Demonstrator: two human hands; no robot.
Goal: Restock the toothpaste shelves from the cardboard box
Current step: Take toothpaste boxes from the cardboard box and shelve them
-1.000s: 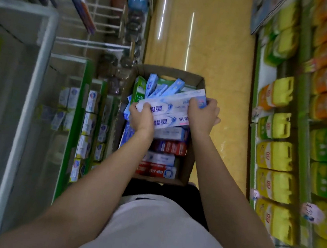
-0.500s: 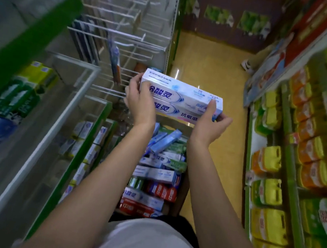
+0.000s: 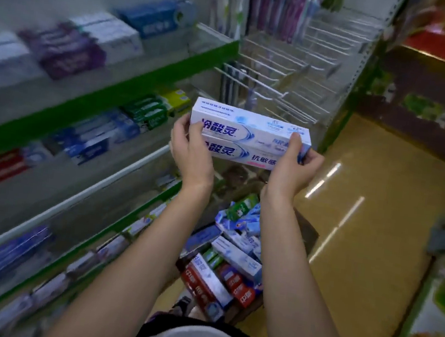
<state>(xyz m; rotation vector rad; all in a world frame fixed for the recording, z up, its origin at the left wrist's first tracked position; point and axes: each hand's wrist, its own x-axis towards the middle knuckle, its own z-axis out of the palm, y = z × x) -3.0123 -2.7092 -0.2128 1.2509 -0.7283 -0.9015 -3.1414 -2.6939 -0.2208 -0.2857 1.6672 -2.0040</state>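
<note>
Both hands are up in front of the shelving w/ a stack of two white-and-blue toothpaste cartons held between them, one on top of the other, long sides running left to right. Left hand grips the left end, thumb on the front face and fingers curled round the back. Right hand clamps the right end, thumb over the front, fingertips wrapped round the end flap. So hands are apart, one per end, both closed on the stack. Cartons are in the air, not touching any shelf, roughly level w/ the middle shelf.

Below the forearms is the cardboard box on the floor, packed w/ a jumble of toothpaste boxes, blue, white, green on top and red ones nearer the person. Only a bit of the box wall shows on the right side.

Left side is green-edged shelves, pretty blurry. Top shelf has blue, white and purple cartons, middle one has green, blue and red ones, lower shelves have more boxes but can't read any of it. Straight ahead there's a rack of white wire hooks, w/ toothbrush packs hanging above it. Yellowish shiny floor to the right.
</note>
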